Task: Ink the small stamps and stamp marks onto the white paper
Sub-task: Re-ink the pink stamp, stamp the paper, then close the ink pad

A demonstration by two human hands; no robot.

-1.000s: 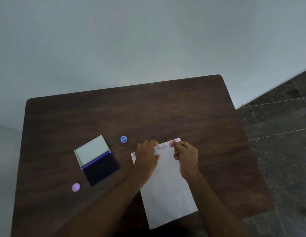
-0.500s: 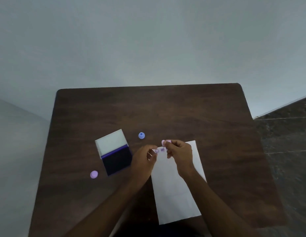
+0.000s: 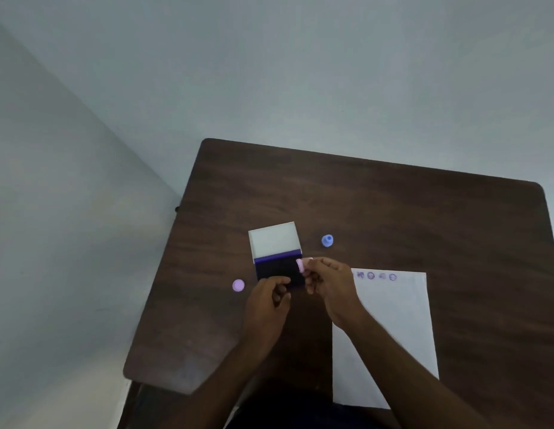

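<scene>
- A round lilac stamp (image 3: 238, 285) lies nearest the left edge of the dark wooden table (image 3: 393, 212).
- The left hand (image 3: 266, 305), fingers loosely curled and holding nothing, hangs at the open ink pad (image 3: 277, 255).
- The right hand (image 3: 328, 283) pinches a small pink stamp (image 3: 300, 265) over the pad.
- A blue stamp (image 3: 327, 241) stands beyond.
- The white paper sheet (image 3: 396, 320), at the near edge, carries a row of marks (image 3: 376, 276).

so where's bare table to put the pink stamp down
Bare wood lies behind the ink pad and blue stamp up to the table's far edge, and right of the white paper. It is crowded around both hands at the ink pad, near the purple stamp.
</scene>
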